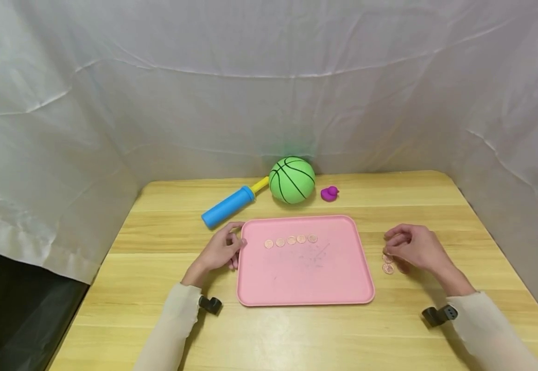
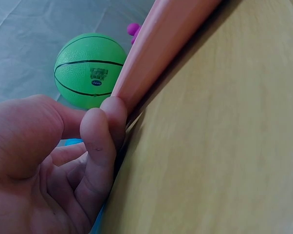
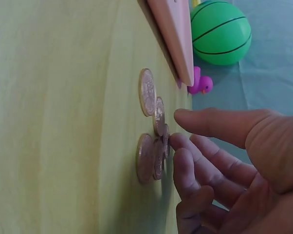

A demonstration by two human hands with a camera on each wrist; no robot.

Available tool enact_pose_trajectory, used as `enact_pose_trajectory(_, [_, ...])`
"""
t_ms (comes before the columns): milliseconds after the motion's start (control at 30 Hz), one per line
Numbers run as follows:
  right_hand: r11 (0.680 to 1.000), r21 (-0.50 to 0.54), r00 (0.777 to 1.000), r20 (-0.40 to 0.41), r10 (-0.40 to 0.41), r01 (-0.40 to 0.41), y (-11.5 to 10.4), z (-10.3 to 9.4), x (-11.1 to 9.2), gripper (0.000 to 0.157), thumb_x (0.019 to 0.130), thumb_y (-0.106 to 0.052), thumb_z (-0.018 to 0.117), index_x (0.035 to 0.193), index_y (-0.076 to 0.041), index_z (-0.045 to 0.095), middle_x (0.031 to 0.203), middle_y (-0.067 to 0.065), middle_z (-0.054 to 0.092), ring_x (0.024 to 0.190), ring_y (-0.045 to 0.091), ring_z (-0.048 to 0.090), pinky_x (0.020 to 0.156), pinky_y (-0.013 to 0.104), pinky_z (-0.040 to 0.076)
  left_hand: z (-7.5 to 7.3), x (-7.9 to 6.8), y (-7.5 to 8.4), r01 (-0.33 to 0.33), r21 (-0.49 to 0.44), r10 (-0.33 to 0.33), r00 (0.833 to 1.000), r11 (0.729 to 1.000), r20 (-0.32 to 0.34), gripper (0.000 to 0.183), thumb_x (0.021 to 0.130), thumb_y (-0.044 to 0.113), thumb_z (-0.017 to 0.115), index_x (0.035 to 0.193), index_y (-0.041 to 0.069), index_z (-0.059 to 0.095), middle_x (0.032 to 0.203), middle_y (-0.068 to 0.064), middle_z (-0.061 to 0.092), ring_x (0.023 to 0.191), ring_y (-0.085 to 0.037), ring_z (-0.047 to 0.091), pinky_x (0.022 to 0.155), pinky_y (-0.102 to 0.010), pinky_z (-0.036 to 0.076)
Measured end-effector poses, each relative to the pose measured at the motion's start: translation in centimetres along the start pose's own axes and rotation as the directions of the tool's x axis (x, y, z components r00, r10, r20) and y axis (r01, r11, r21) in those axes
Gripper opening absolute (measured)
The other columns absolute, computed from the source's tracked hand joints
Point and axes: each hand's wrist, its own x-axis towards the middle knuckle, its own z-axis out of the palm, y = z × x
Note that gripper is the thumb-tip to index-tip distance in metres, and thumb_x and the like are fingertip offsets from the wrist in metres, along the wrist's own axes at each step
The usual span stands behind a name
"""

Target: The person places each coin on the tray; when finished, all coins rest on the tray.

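My left hand (image 1: 222,250) holds the left edge of a pink tray (image 1: 296,288), the thumb at its rim. In the left wrist view, thumb and fingertips (image 2: 95,129) meet at the tray's edge (image 2: 156,48). A row of several copper-coloured coins (image 1: 291,240) lies across the tray's upper part. Right of the tray, my right hand (image 1: 414,247) hovers low by more coins (image 1: 388,268) on the table, partly covering them. From the right wrist, thumb and fingers are apart, fingertips close beside several flat coins (image 3: 147,91), with nothing between them.
Behind the tray are a green ball (image 1: 292,180) with black lines, a blue hand pump (image 1: 228,206) with a yellow end and a small purple rubber duck (image 1: 329,194). Pale cloth (image 1: 250,113) surrounds the wooden table (image 1: 278,335) at the back and sides.
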Motion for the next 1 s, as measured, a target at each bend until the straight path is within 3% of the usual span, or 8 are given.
enact_pose_trajectory(333, [0.999,-0.011,0.999,-0.02,0.033,-0.033,-0.1,0.3,0.1,0.036,0.094,-0.013,0.084,0.123,0.004,0.072,0.097,0.011,0.08,0.077,0.015,0.071,0.062,0.023,0.055,0.0,-0.1,0.5,-0.007,-0.015,0.007,1.0,1.0,0.007,0.053,0.112,0.006,0.059,0.162,0.002,0.043,0.083,-0.013,0.063,0.048,-0.015,0.064,0.043,-0.027,0.058])
enact_pose_trajectory(733, [0.997,-0.075,0.997,-0.076,0.005,-0.011,0.6,0.0,0.1,0.025,0.098,-0.013,0.076,0.12,-0.001,0.076,0.098,0.009,0.079,0.082,0.016,0.066,0.066,0.021,0.052,0.0,-0.2,0.0,-0.003,-0.019,0.003,1.0,1.0,0.007,0.053,0.112,0.008,0.06,0.162,0.002,0.043,0.083,-0.013,0.063,0.049,-0.015,0.064,0.044,-0.027,0.058])
enact_pose_trajectory(1000, [0.998,-0.057,0.999,-0.038,0.007,-0.009,1.0,-0.3,0.1,0.033,0.096,-0.017,0.083,0.122,0.001,0.074,0.103,0.014,0.079,0.083,0.014,0.07,0.068,0.021,0.054,0.0,0.0,0.0,-0.011,-0.014,0.011,1.0,1.0,0.005,0.053,0.112,0.007,0.06,0.162,0.002,0.043,0.084,-0.014,0.063,0.049,-0.014,0.063,0.043,-0.027,0.058])
